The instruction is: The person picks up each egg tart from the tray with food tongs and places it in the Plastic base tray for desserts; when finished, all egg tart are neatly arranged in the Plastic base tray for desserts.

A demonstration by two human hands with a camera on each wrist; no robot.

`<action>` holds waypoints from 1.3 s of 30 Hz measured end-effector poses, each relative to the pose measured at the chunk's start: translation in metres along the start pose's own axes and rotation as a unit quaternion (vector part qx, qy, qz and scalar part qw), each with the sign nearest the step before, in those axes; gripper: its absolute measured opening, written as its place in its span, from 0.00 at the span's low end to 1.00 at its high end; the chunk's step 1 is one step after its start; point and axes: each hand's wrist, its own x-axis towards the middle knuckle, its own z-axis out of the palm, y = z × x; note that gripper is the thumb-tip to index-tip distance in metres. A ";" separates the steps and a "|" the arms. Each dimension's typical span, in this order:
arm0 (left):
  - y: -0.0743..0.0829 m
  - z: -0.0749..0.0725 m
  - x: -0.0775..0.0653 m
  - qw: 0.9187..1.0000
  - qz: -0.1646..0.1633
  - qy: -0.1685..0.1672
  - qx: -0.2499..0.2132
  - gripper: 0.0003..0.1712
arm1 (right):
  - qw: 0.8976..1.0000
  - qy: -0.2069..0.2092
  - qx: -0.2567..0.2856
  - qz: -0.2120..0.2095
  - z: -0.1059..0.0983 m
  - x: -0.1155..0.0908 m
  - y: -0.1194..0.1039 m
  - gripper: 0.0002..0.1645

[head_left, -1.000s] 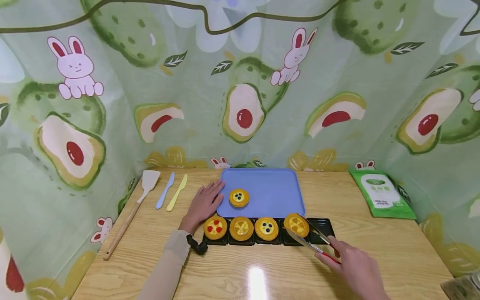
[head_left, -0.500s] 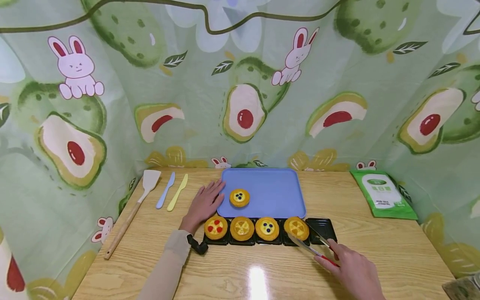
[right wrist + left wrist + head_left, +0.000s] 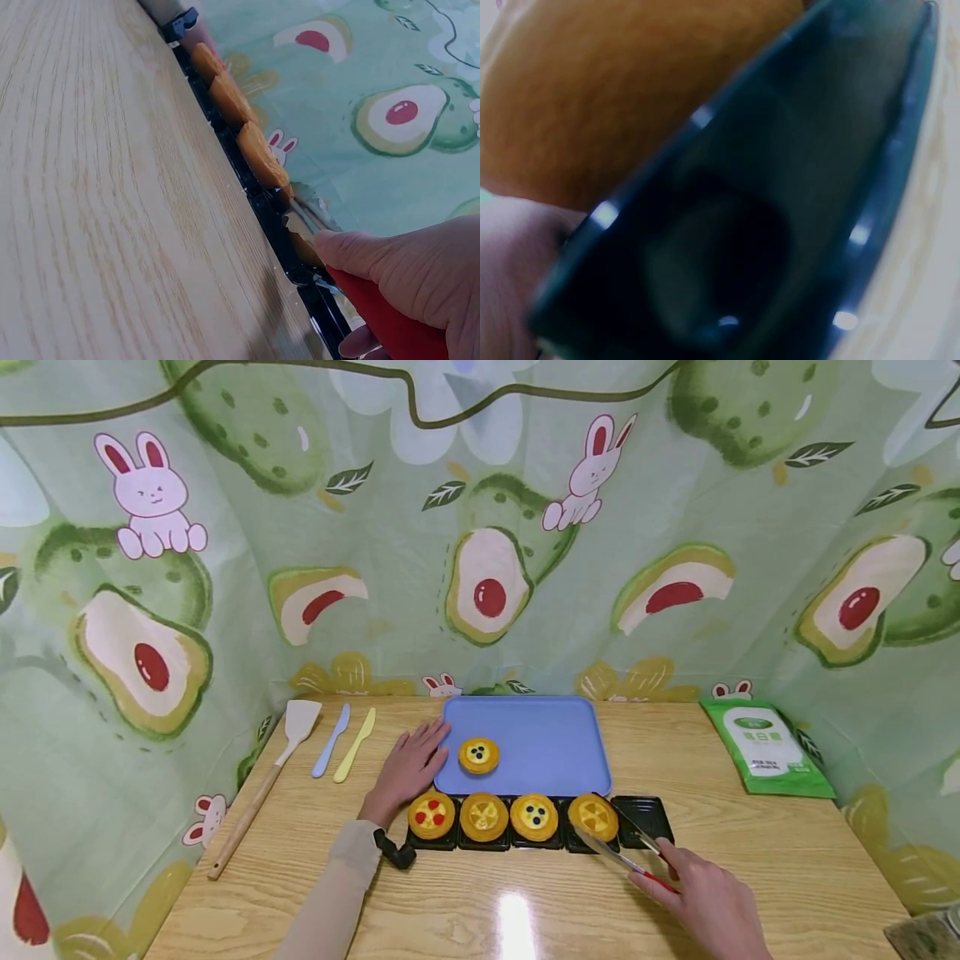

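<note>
My right hand [image 3: 708, 893] grips red-handled tongs [image 3: 382, 319], their metal arms on either side of an egg tart with yellow wedges [image 3: 592, 817]. This tart sits in a small square black tray, second from the right in the row. My left hand [image 3: 407, 770] lies with fingers extended at the left edge of the blue tray [image 3: 543, 743]. Close by are a red-topped tart [image 3: 431, 816], another wedge-topped tart [image 3: 483, 817] and a blueberry tart [image 3: 534, 818], each in a black tray. A black tray wall [image 3: 697, 120] and a tart's side [image 3: 622, 97] fill the left wrist view.
A smaller blueberry tart [image 3: 478, 756] is on the blue tray. The rightmost black tray [image 3: 647, 818] stands beside the tongs. At left lie a spatula [image 3: 262, 793], a blue knife [image 3: 331, 742] and a yellow knife [image 3: 355, 746]. A green-and-white bag [image 3: 767, 749] lies at right.
The wedge-topped tart between the tongs has gone down slightly into its black tray. The tongs' tips have shifted a little with it, while my left hand stays put.
</note>
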 end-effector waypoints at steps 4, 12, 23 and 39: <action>-0.001 0.000 0.001 1.000 0.000 0.000 0.003 0.35 | 1.000 -0.003 0.011 0.010 0.000 0.000 0.000 0.42; 0.000 -0.001 0.001 1.000 -0.005 -0.004 0.006 0.35 | 1.000 -0.013 0.013 0.013 -0.002 0.002 0.000 0.48; 0.001 -0.002 0.001 1.000 -0.005 -0.002 0.009 0.35 | 0.998 0.008 0.059 0.012 -0.018 0.002 -0.002 0.41; -0.002 0.002 0.001 1.000 0.003 0.004 0.006 0.35 | 0.990 0.079 0.106 -0.041 -0.043 0.034 -0.014 0.35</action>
